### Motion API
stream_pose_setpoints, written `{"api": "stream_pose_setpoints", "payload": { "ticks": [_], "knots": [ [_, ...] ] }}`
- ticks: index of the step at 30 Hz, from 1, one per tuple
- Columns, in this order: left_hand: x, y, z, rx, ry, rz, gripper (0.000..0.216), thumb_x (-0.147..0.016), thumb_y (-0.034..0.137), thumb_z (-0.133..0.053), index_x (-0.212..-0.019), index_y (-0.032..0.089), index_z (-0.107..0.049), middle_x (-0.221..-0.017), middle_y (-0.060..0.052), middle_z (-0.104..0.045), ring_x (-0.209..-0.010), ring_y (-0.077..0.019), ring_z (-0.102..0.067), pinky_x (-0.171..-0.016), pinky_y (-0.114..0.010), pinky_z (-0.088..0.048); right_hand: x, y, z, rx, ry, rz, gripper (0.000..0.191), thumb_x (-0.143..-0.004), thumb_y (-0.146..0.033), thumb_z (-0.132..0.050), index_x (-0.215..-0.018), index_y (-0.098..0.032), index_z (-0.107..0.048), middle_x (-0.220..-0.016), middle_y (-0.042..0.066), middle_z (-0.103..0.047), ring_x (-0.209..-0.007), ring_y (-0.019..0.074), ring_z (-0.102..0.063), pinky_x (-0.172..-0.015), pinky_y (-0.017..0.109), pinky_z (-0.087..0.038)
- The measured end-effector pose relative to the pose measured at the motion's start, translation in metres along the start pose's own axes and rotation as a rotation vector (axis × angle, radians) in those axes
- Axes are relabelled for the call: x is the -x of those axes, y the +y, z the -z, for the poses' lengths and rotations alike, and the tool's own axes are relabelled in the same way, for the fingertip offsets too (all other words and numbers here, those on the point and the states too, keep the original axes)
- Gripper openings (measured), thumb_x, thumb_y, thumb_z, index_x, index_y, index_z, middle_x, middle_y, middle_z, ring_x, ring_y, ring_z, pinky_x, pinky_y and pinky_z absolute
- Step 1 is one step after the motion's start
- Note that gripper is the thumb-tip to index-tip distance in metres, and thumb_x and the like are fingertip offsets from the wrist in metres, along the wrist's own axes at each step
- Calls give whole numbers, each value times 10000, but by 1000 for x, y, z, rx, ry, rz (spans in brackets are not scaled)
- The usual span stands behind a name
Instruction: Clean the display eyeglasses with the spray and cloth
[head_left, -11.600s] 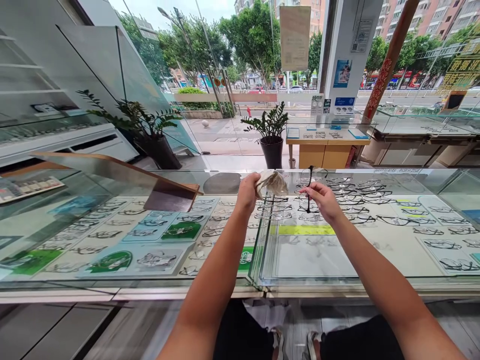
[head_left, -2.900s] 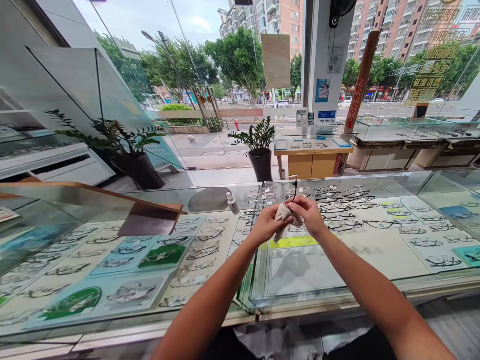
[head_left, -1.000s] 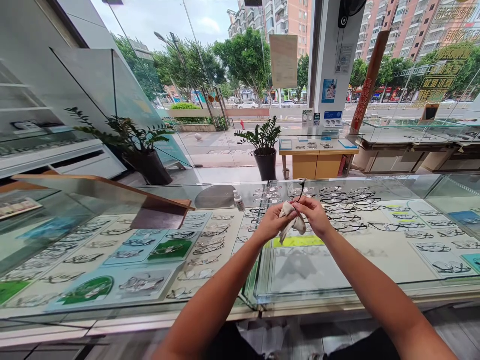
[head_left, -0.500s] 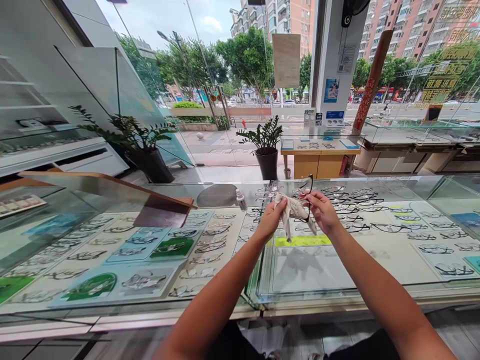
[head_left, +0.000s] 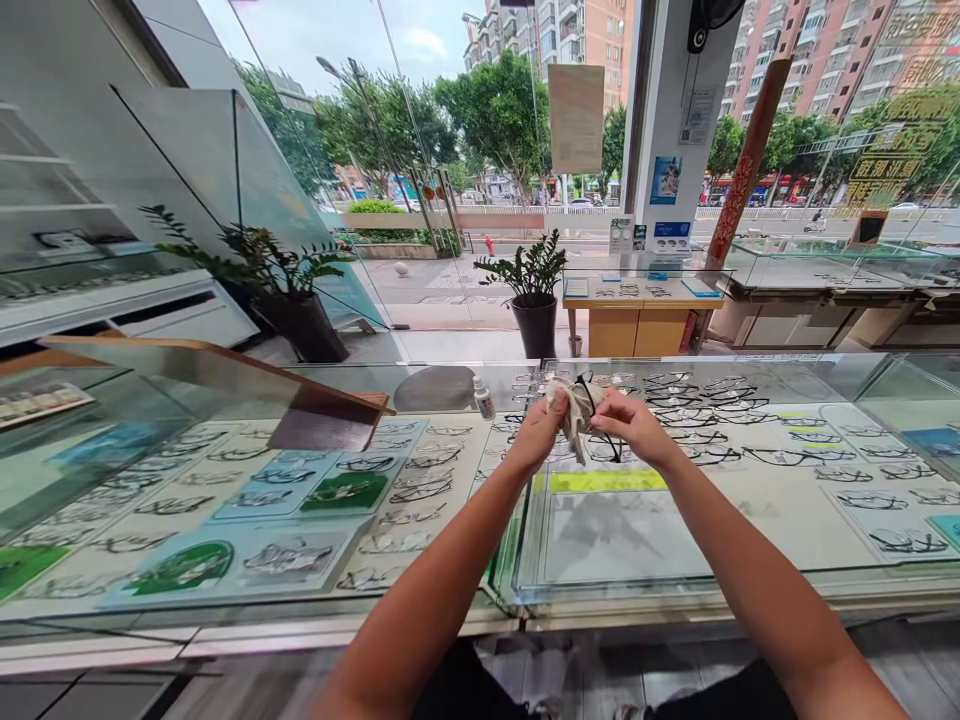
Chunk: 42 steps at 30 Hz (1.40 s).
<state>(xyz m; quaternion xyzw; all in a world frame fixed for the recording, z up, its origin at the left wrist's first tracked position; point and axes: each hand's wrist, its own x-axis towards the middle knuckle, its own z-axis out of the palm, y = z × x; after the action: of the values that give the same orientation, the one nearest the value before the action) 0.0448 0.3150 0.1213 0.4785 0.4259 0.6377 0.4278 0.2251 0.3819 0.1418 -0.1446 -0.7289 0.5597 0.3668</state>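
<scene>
Both my hands are raised over the glass display counter (head_left: 675, 560). My left hand (head_left: 536, 435) is closed on a crumpled pale cleaning cloth (head_left: 574, 405) and presses it against a pair of black-framed glasses (head_left: 600, 425). My right hand (head_left: 630, 425) pinches those glasses from the right side, fingers closed on the frame. A temple arm hangs down below my right fingers. Cloth and glasses meet between the two hands, just above the glass top.
A small white spray bottle (head_left: 484, 398) stands on the counter left of my hands. Rows of spectacle frames (head_left: 712, 400) lie under the glass. A tilted wooden-edged glass lid (head_left: 225, 385) rises at left. A potted plant (head_left: 534, 290) and another display table (head_left: 645, 300) stand beyond.
The cloth, spread between my hands half a second ago, is now bunched against the glasses. My hands have moved closer together and the frame has turned, its temple now pointing down.
</scene>
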Motion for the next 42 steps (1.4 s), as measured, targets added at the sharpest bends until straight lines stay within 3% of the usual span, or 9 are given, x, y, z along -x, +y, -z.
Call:
{"api": "stream_pose_setpoints", "payload": {
  "ticks": [6, 11, 14, 20, 26, 31, 35, 42],
  "knots": [
    [2, 7, 1, -13, 13, -43, 613, -728, 735, -828, -845, 146, -707, -735, -9, -676, -684, -135, -576, -695, -270, -468, 1, -2, -3, -81, -7, -78, 416, -758, -567, -841, -688, -204, -652, -703, -26, -530, -688, 143, -443, -674, 308, -362],
    [7, 18, -3, -5, -47, -19, 576, -629, 536, -967, -981, 154, -719, -867, -28, -729, -769, -156, -635, -751, -279, -507, 1, -3, -4, -142, 2, -111, 408, -739, -541, -849, -667, -192, -649, -698, -26, -558, -691, 137, -467, -691, 301, -364],
    [9, 21, -8, -1, -20, -20, 592, -529, 459, -1019, -918, 161, -686, -845, -17, -724, -758, -150, -629, -739, -269, -505, 2, -4, -6, -157, -46, -117, 405, -762, -531, -833, -651, -196, -636, -688, -31, -538, -700, 139, -466, -702, 298, -365],
    [12, 22, -13, -85, 104, -74, 571, -592, 610, -949, -725, 172, -608, -628, 46, -582, -586, -95, -485, -581, -234, -396, 5, -1, -12, -199, -161, -156, 463, -757, -582, -847, -672, -194, -609, -710, -25, -552, -699, 141, -459, -696, 297, -355],
    [6, 15, -6, -64, 162, -49, 655, -655, 788, -828, -688, 166, -624, -598, 24, -584, -553, -102, -481, -552, -252, -388, 5, 1, -11, -221, -104, -167, 446, -741, -587, -866, -693, -195, -658, -728, -12, -592, -728, 155, -498, -735, 311, -382],
    [4, 11, -4, 129, -8, 65, 585, -632, 627, -937, -876, 153, -697, -764, -15, -702, -676, -137, -623, -689, -276, -510, 3, 1, -6, -250, -10, -180, 412, -714, -560, -887, -687, -200, -690, -730, -8, -612, -753, 163, -521, -759, 312, -408],
    [9, 17, -8, 212, -59, 164, 652, -538, 449, -1024, -1037, 173, -708, -864, -6, -735, -762, -145, -675, -765, -279, -545, 4, 2, -8, -305, -27, -215, 458, -668, -597, -921, -699, -191, -711, -733, -7, -628, -748, 154, -530, -762, 307, -419],
    [10, 17, -10, 106, -11, 137, 593, -499, 504, -1018, -784, 155, -633, -672, 29, -646, -590, -102, -583, -601, -236, -475, 7, 8, -14, -367, -128, -262, 510, -681, -633, -926, -724, -175, -705, -733, -8, -648, -723, 140, -549, -729, 280, -419]
  ]
}}
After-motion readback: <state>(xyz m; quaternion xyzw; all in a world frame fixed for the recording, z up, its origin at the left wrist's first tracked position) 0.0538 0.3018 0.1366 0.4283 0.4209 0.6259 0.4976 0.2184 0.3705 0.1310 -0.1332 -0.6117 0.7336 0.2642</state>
